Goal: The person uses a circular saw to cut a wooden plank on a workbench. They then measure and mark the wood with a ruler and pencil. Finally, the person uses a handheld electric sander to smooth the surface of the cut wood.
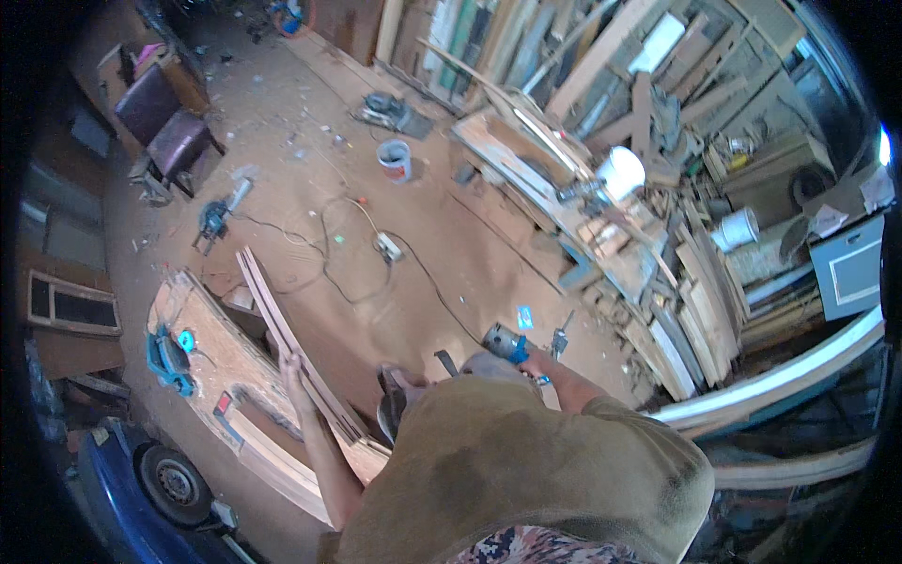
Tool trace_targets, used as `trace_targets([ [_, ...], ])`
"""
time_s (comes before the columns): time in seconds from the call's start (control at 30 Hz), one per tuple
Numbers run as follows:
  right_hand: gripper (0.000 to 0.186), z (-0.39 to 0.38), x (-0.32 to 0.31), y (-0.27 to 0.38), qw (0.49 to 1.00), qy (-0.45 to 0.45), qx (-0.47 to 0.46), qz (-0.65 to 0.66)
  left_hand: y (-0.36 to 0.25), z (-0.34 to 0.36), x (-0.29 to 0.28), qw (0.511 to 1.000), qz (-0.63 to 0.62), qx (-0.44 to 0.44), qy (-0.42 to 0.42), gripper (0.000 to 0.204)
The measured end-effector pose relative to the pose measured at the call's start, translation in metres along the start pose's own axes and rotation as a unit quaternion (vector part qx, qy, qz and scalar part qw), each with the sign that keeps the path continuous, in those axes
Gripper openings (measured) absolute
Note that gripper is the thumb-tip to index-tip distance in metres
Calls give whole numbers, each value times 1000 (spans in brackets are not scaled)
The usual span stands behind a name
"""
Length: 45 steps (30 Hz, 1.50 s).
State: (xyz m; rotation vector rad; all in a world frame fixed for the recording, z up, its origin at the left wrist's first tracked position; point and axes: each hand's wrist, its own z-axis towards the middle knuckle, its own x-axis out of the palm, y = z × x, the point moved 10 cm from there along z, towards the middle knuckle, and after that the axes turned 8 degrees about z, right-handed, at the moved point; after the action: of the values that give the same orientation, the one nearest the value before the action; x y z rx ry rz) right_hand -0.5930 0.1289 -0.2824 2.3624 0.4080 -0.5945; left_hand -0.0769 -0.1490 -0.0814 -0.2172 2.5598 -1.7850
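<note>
My left hand (293, 368) is closed around a long grooved wooden piece (272, 310), which slants from the far left toward my body. Beneath its near end lies a worn wooden bench board (221, 343). Low on my right side, my right hand (537, 365) grips a blue-and-grey corded power tool (505, 342); its exact kind is hard to make out. The tool's dark cord (437, 291) runs off across the floor. Beyond the left hand, a teal power tool (169, 361) rests on the bench board near a small bright-blue round thing (186, 340).
A white extension socket (388, 247) and looped cables lie on the dusty floor. Farther off stand a white bucket (394, 160) and a chair (169, 132). Timber stacks (695, 310) crowd the right side. A blue car (127, 489) is at lower left.
</note>
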Motion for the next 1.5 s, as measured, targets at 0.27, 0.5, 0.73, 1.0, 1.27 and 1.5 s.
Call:
trace_targets([
  [0.27, 23, -48, -55, -163, 981, -15, 161, 105, 54, -18, 125, 991, 8, 46, 122, 61],
  [0.5, 18, -73, -72, -319, 987, -25, 106, 117, 70, -51, 338, 984, 91, -13, 151, 69],
  [0.73, 23, -129, -85, -403, 909, -98, 297, 273, 58, -68, 529, 964, 162, -17, 208, 77],
  [1.0, 23, -123, -108, -448, 872, -127, 328, 339, 151, -17, 781, 934, 210, 107, 267, 84],
  [1.27, 29, -112, -166, -442, 841, -120, 367, 380, 188, -36, 988, 851, 395, 235, 252, 88],
  [1.5, 30, -102, -193, -461, 749, -202, 411, 479, 217, -86, 1111, 749, 447, 344, 348, 90],
])
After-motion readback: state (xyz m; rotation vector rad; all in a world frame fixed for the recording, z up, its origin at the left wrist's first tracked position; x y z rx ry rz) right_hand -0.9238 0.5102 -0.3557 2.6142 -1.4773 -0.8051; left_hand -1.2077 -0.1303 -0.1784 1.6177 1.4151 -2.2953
